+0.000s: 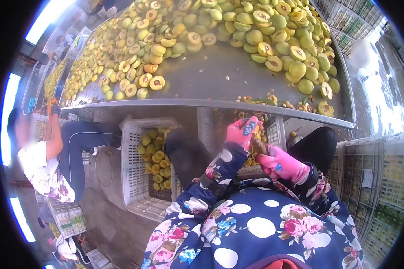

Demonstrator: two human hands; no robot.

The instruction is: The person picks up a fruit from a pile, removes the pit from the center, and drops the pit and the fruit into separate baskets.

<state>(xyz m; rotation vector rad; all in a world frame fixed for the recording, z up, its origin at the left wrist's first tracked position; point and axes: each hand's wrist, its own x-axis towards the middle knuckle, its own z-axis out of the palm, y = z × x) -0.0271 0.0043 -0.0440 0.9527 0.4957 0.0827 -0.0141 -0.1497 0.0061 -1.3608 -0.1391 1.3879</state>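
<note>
Both my hands wear pink gloves and are close together over a white crate (279,131) between my knees, below the table's front edge. My left hand (242,133) is closed, with its fingertips against a small yellow piece of stone fruit (256,131). My right hand (284,165) wraps round a brown handle (259,146) that points up toward my left hand. The working end of that tool is hidden. Yellow fruit pieces (251,161) lie in the crate beneath, partly covered by my hands and sleeves.
The metal table (197,76) carries a big heap of green-yellow halved stone fruit (265,27), some showing brown pits. Scraps (296,106) lie along its front lip. Left of my leg stands a crate (131,179) of halves. Crates (363,179) stack at right; a co-worker (54,157) sits left.
</note>
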